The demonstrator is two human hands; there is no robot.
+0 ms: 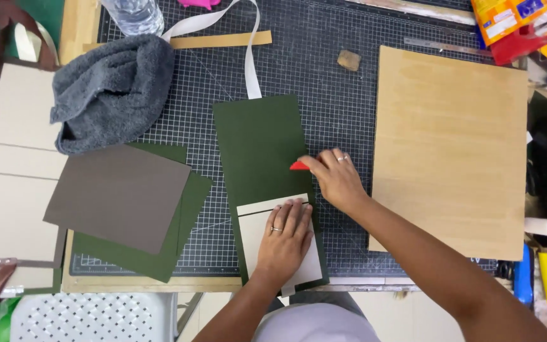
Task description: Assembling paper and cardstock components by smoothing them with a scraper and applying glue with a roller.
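My left hand (284, 237) lies flat, palm down, on cream cardboard panels (251, 225) set on a dark green sheet (257, 149). My right hand (335, 179) pinches a small red scraper tool (298, 166) and presses it against the green sheet's right side. A white ribbon (250, 60) runs from under the sheet's top edge towards the back of the table. Both hands wear rings.
A grey gridded cutting mat (324, 95) covers the table. A brown sheet (118, 196) lies on more green sheets at left, with a grey towel (112, 92) behind. A plywood board (447, 149) sits at right. A half-covered cream case (14, 177) lies far left.
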